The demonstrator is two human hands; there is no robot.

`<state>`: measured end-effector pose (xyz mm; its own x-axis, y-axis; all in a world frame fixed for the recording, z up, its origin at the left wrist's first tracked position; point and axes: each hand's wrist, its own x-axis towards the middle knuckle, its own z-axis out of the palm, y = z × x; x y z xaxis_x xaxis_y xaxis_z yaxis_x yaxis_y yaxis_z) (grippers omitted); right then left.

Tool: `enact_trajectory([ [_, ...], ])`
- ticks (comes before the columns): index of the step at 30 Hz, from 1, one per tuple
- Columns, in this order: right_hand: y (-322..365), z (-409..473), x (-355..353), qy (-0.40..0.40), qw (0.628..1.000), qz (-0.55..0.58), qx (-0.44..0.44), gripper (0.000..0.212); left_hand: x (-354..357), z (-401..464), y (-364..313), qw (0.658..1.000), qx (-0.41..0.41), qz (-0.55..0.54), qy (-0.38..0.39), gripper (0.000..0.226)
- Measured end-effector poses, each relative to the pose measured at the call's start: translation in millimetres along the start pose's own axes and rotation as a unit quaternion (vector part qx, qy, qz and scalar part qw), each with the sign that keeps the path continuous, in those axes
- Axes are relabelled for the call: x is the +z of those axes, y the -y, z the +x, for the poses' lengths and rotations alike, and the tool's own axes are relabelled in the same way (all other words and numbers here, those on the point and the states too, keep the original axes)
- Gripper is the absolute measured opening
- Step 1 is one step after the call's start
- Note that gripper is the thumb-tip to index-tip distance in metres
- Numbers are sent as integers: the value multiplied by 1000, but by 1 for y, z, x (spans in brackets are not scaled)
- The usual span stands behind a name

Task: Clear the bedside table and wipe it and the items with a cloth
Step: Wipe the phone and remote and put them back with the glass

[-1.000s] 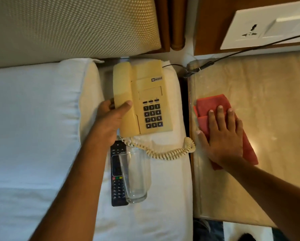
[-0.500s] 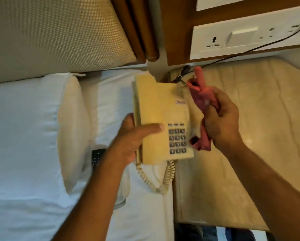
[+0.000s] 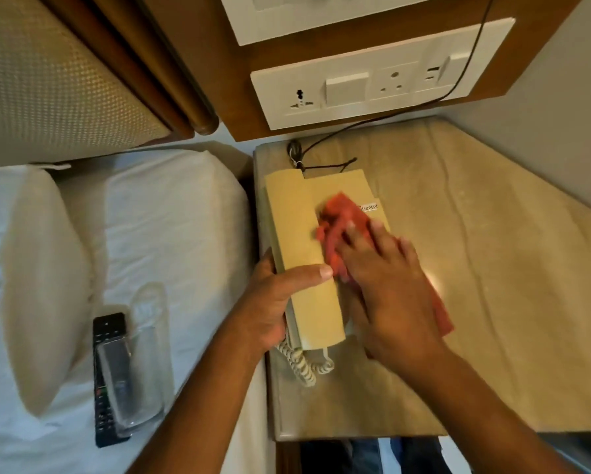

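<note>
Left hand (image 3: 273, 299) fingers clamp the cream plastic corded telephone (image 3: 307, 254) on the beige marble surface (image 3: 492, 302) while right hand (image 3: 390, 278) fingers, spread flat, press the red cloth (image 3: 342, 213) onto it, mid-wipe; remaining faces likely follow.

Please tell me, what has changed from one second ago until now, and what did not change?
The telephone moved from the bed onto the bedside table, with the left hand gripping its handset side throughout. The right hand lifted the red cloth off the table and now presses it on the telephone's face. The remote and glass remain on the bed.
</note>
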<state>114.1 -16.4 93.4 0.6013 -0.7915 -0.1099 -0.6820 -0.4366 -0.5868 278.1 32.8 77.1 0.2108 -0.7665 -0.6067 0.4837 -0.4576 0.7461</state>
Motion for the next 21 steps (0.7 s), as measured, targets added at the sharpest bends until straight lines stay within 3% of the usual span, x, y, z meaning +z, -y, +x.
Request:
enact_trajectory([
  [5,-17,68,-13,13,995,-62,73,48,10,-1,15,1000,-19,18,14,69],
  [9,-20,5,-1,-18,999,-27,22,49,13,13,12,1000,8,-18,-1,65],
  [13,-27,-46,18,-37,999,12,-6,50,5,25,10,999,-17,-11,36,56],
  [16,-27,-10,15,-40,997,9,68,55,2,24,26,997,-54,23,48,53],
  [21,-60,85,13,-6,990,-95,106,50,-14,30,34,998,-58,29,22,66],
])
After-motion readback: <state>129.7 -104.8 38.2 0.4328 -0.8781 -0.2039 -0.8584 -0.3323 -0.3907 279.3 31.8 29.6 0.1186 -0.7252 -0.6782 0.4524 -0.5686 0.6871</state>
